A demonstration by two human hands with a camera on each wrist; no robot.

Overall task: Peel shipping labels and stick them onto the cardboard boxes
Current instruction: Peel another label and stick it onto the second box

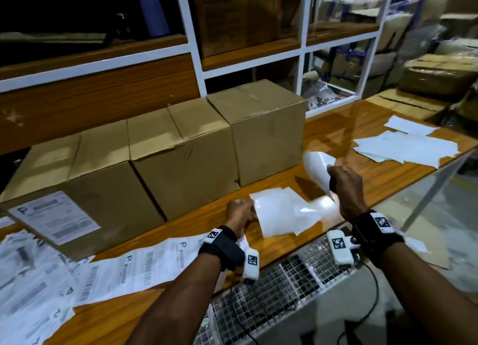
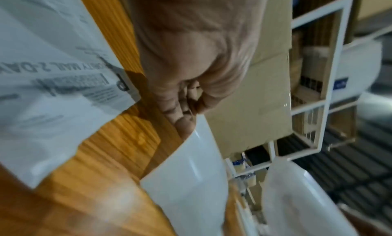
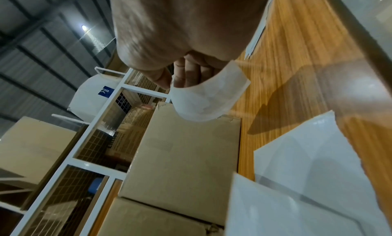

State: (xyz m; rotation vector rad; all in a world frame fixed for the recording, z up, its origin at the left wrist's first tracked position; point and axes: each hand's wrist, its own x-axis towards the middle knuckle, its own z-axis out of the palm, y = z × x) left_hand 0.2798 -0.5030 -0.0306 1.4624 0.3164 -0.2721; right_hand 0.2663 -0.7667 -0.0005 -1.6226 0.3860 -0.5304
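Two hands split the work: our left hand [image 1: 239, 213] pinches the glossy backing sheet [image 1: 282, 213] low over the counter [image 1: 336, 130] while our right hand [image 1: 345, 182] grips the curled label [image 1: 316, 170] (peeled, we judge), near the unlabelled boxes [image 1: 269, 127].

wooden counter [image 1: 336, 127] | cardboard boxes [image 1: 181, 148] in row | label sheets [image 1: 144, 264] | backing papers [image 1: 406, 148]

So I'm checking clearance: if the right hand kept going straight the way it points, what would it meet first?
Probably the rightmost cardboard box. In the right wrist view, the right hand, gripping a curled white sheet, points at its brown side. Depth is unclear, so nothing seems nearer.
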